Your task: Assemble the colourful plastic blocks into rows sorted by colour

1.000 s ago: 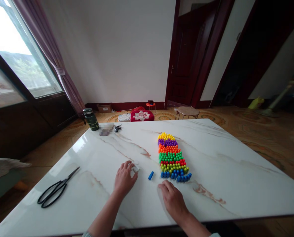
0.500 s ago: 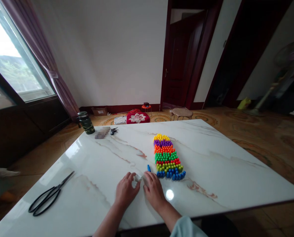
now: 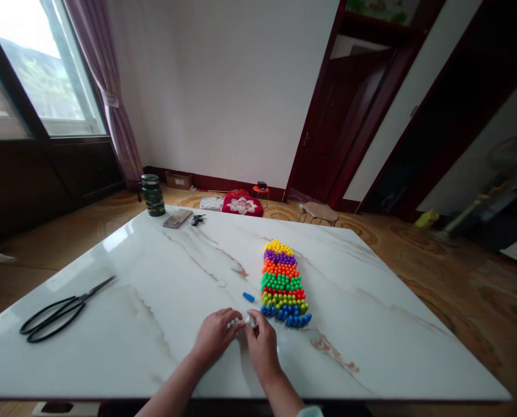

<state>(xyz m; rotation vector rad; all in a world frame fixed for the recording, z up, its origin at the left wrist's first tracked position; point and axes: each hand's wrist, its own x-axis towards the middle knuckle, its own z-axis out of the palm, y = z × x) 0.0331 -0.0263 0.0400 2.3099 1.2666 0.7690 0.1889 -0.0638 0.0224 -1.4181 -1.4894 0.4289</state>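
White beads (image 3: 250, 321) show at the fingertips of both hands, low over the table's near middle. My left hand (image 3: 217, 337) is closed around part of them, its fingers curled and thumb pressed in. Pinching the others is my right hand (image 3: 262, 346), its fingertips almost touching the left ones. How the beads are joined is hidden by the fingers. Just beyond the hands lies a small blue piece (image 3: 248, 297), too small to name. To its right, bead rows (image 3: 281, 282) run away from me in bands of blue, olive, red, green, orange, purple and yellow.
Long-handled black scissors (image 3: 69, 310) lie at the left of the marbled white table (image 3: 354, 278). At the far left corner stand a dark green bottle (image 3: 153, 196), a phone (image 3: 177, 218) and keys (image 3: 198, 219). A round stool (image 3: 320, 212) is beyond the far edge.
My view has tilted and shifted. White beads now show more clearly between my fingers, and the hands are closed more tightly. The blue piece lies more sideways in view than before.
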